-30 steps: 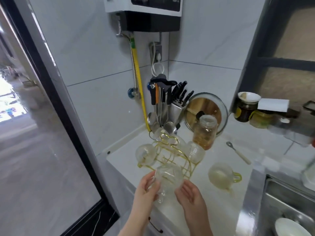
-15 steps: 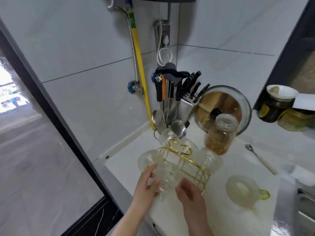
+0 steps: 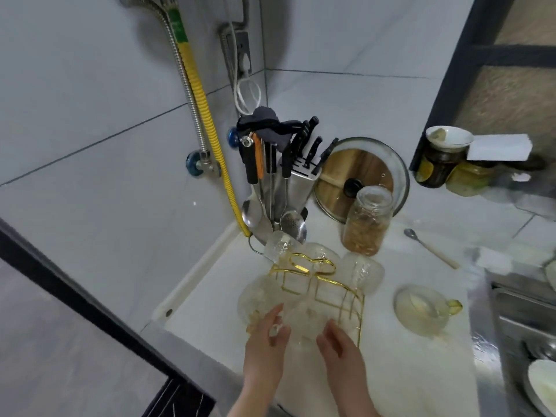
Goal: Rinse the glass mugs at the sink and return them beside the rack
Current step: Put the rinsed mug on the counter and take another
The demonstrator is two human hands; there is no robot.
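Cupping a clear glass mug (image 3: pixel 304 323) between us, we have our left hand (image 3: pixel 264 347) on its left side with fingers curled against the wall, and our right hand (image 3: pixel 340 347) on its right side with fingers bent around it. The mug sits at the near end of the gold wire rack (image 3: pixel 331 293), low over the white counter (image 3: pixel 406 371); whether it rests on the counter or on a peg we cannot tell. We judge it light but rigid, brittle, and probably slick if wet, so a two-sided hold around the body seems safer than pinching the rim. Its handle is not clearly visible. Further out, more glass mugs (image 3: pixel 361 270) hang on the rack's pegs, and another mug with a yellowish handle (image 3: pixel 421 308) lies on the counter to the right, between the rack and the steel sink (image 3: pixel 517 323). Beyond stand a jar (image 3: pixel 367 224), a spoon (image 3: pixel 430 248) and a knife block (image 3: pixel 298 179).
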